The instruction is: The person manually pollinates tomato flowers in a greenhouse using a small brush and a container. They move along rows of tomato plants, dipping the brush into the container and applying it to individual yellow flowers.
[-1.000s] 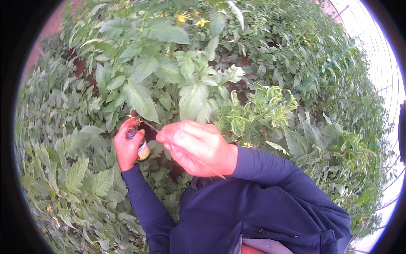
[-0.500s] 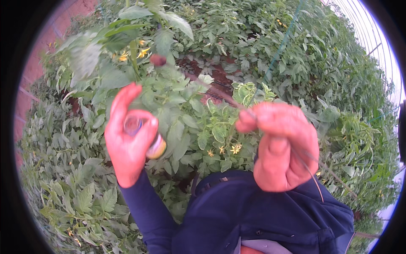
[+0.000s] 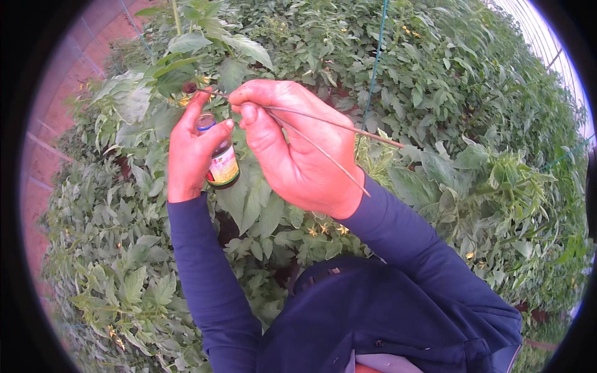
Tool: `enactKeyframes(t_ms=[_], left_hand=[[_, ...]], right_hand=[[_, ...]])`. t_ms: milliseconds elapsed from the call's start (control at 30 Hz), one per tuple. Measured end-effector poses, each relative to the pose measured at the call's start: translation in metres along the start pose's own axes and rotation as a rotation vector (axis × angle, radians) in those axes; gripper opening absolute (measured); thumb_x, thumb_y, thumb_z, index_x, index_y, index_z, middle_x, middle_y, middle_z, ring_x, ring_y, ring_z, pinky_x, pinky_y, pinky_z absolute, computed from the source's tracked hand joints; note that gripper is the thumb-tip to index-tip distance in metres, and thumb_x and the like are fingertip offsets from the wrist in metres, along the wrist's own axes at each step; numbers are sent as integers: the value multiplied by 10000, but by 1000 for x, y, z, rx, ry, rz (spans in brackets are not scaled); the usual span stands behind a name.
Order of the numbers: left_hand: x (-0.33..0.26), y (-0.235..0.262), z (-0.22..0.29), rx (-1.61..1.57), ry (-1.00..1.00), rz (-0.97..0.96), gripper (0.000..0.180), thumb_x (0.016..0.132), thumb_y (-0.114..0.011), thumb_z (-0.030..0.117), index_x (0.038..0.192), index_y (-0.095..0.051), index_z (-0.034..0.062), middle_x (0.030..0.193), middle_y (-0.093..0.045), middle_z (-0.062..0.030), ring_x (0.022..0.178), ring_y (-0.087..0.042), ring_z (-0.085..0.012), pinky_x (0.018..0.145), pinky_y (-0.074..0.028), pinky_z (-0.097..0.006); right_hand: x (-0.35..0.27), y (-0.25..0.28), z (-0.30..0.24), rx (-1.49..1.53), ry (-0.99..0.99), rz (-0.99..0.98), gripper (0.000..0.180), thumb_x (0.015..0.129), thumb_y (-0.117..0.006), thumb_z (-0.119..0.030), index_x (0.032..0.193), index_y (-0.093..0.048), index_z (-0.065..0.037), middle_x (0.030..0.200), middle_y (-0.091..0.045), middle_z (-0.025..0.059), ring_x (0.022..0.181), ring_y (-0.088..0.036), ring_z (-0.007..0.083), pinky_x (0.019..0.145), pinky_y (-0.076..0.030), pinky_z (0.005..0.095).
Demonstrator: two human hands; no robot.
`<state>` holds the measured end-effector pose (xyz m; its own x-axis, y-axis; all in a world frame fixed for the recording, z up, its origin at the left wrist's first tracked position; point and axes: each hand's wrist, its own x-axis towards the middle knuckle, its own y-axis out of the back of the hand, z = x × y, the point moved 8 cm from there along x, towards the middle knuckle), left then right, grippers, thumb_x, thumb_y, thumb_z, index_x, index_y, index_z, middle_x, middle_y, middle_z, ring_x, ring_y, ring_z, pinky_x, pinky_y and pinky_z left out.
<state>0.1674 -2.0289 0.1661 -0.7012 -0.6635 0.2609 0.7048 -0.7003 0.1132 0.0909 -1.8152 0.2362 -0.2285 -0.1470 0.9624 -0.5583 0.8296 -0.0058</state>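
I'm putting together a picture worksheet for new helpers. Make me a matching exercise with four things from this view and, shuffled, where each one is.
Things
1. labelled jar
2. thin brown strands
3. dark tip
4. teal string

Places
A. Beside the index finger of the left hand
B. Running down from the picture's top edge, in front of green plants
C. In the grip of the left hand
D. Pinched in the right hand, their ends showing beyond it

Right pairs: 1-C, 2-D, 3-A, 4-B
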Motion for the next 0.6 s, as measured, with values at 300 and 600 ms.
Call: enactKeyframes(t_ms=[300,600], left_hand=[[-27,14,4,121,35,28,706,858,-806,10,1527,-583,32,1061,-666,-23,853,-613,-73,776,-531,-266],[-71,75,108,-58,-180,74,648,935,-711,189,1508,-535,-57,1136,-732,-215,720,-705,-190,644,-577,-301]], right_hand=[[2,18,2,-50,-139,25,141,1066,-650,3,1161,-717,83,1037,-757,133,837,-750,165,748,-612,279],[0,52,-7,-1,-135,-2,187,1083,-596,26,1232,-692,84,1139,-739,182,924,-748,178,805,-638,305]])
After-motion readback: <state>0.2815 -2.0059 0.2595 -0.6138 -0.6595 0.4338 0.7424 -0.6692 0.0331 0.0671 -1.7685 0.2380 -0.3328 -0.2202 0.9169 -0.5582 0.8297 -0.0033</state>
